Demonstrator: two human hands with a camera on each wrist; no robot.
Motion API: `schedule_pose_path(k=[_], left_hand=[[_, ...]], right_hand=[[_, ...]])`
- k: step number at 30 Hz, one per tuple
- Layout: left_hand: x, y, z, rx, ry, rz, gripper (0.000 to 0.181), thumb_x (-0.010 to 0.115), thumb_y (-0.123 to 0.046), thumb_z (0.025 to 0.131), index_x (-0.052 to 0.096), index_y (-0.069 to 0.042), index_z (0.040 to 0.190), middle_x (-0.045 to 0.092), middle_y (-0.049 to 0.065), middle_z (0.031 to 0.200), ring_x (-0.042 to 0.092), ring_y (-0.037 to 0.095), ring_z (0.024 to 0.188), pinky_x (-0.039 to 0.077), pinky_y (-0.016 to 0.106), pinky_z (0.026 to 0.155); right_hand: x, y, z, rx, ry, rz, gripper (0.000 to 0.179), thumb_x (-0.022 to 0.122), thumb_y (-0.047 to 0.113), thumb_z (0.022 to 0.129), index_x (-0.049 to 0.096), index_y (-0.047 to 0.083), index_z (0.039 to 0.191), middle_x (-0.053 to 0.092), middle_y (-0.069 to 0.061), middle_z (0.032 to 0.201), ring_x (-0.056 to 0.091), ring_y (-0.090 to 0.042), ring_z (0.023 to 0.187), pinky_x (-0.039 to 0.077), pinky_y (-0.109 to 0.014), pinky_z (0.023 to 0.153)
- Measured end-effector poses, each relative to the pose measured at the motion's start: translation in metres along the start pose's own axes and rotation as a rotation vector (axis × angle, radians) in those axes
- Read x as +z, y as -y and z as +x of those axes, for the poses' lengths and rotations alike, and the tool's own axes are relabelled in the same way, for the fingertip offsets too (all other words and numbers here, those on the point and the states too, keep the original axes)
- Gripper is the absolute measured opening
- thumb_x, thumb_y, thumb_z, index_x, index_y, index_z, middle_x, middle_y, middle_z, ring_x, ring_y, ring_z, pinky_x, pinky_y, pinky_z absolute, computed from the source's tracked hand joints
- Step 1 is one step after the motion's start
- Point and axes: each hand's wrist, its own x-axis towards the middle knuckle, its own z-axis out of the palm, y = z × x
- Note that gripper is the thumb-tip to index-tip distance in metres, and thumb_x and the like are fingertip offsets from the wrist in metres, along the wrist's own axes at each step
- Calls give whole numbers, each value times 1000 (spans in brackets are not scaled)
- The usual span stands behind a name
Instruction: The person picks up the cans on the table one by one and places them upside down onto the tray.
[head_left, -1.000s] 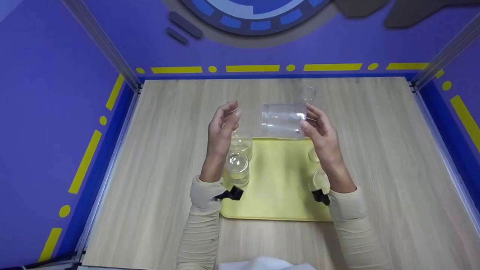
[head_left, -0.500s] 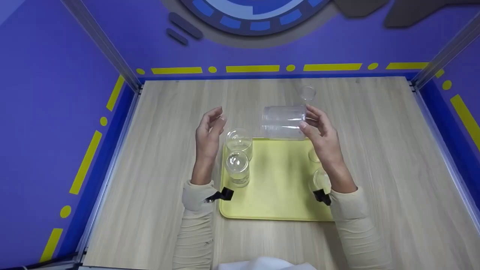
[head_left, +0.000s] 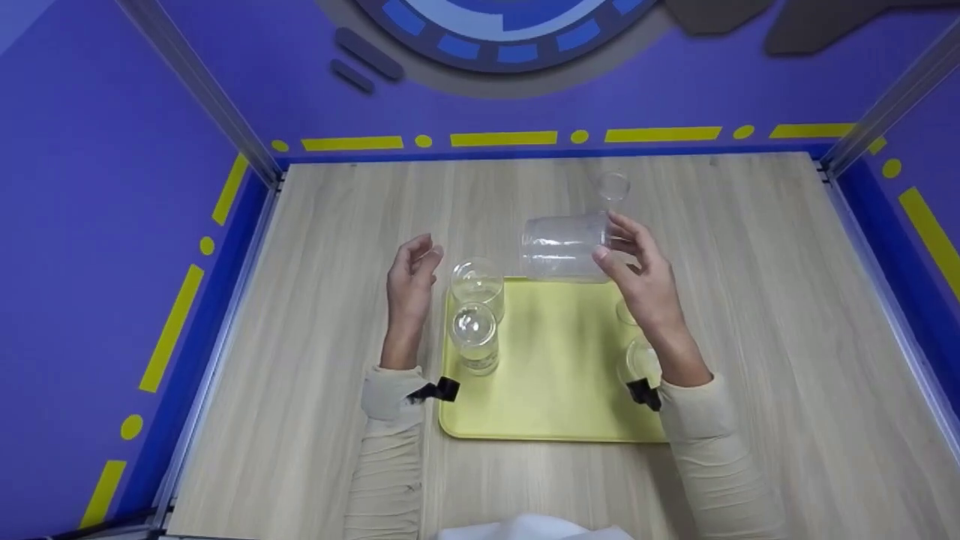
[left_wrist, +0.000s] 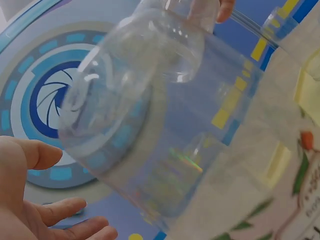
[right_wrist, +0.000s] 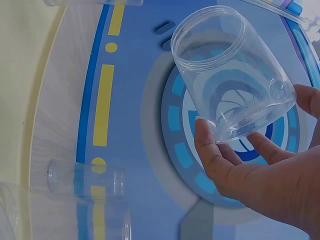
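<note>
My right hand [head_left: 651, 289] holds a clear plastic jar [head_left: 564, 247] by its base, above the tray's far edge. The jar lies sideways, its open threaded mouth [right_wrist: 212, 42] turned away from the palm. Thumb and fingers grip around the base in the right wrist view. My left hand [head_left: 410, 292] holds nothing, its fingers loosely bent, left of the tray. Nearest to it are two clear containers on the tray's left side, a wider one [head_left: 478, 279] behind a narrower one [head_left: 475, 341]. One clear container fills much of the left wrist view.
A yellow tray [head_left: 555, 409] lies on the wood-grain table [head_left: 315, 450]. At its right side stand a clear container [head_left: 642, 360] and a smaller one [head_left: 627, 312], partly hidden by my right arm. Another small clear container [head_left: 614, 186] stands farther back. Blue panels [head_left: 525, 112] enclose the table.
My left hand has moved left and back toward the body, away from the jar, uncovering the wider container. My right hand keeps holding the jar almost in place, slightly lower.
</note>
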Motion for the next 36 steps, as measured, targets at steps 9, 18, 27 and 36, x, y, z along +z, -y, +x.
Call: schedule_pose_path(k=[9, 18, 27, 36], left_hand=[[-4, 31, 6, -96, -17, 96, 51, 63, -29, 103, 58, -1, 145, 59, 19, 143, 59, 30, 128, 49, 45, 103], [-4, 58, 8, -125, -32, 193, 52, 65, -27, 101, 58, 1, 144, 57, 23, 145, 57, 36, 133, 44, 47, 112], [-8, 79, 10, -145, -31, 425, 54, 66, -28, 99, 59, 2, 143, 57, 24, 147, 51, 38, 139, 39, 47, 116], [-7, 89, 12, -71, -13, 655, 53, 69, -30, 97, 63, 0, 141, 60, 22, 141, 52, 40, 134, 42, 51, 110]], right_hand=[[0, -1, 0, 9, 15, -4, 57, 70, 21, 103, 52, 7, 155, 54, -14, 144, 53, -23, 128, 44, -39, 101], [1, -6, 0, -5, 26, -5, 57, 70, 18, 103, 52, 5, 154, 54, -13, 144, 52, -23, 128, 45, -37, 100], [0, -8, -1, -23, 40, -19, 56, 71, 17, 102, 52, 4, 154, 54, -15, 146, 52, -25, 129, 46, -38, 103], [0, -9, -1, -32, 39, -19, 56, 71, 16, 101, 54, 4, 153, 55, -17, 145, 52, -32, 130, 47, -37, 101]])
